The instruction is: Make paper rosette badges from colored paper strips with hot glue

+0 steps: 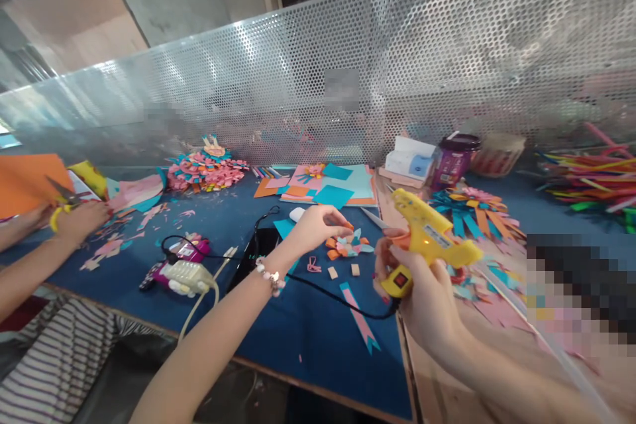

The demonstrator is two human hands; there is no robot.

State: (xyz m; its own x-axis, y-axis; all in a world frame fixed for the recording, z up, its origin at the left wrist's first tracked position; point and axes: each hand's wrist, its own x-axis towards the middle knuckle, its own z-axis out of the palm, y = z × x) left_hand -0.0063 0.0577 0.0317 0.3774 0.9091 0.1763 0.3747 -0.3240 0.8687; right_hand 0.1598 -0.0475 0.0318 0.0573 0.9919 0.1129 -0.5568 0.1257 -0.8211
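A yellow hot glue gun (431, 238) is gripped in my right hand (422, 285), its nozzle end raised to the upper left. A clear glue stick (517, 308) trails from its back, and its black cord runs left across the table. My left hand (320, 228) hovers by an orange, pink and light-blue paper flower (348, 246), thumb and fingers pinched; a bit of orange shows at the fingertips, but what they hold is unclear. Below lie small beige squares (332, 272), a pink paper clip (313, 265) and a pink-and-teal notched ribbon strip (362, 321).
A power strip with plugs (183, 271) and a black phone (256, 258) lie left. At far left another person's hand (82, 218) holds scissors. Behind are a paper pompom pile (209, 172), paper sheets (360, 189), a purple cup (452, 162) and a perforated metal panel (298, 79).
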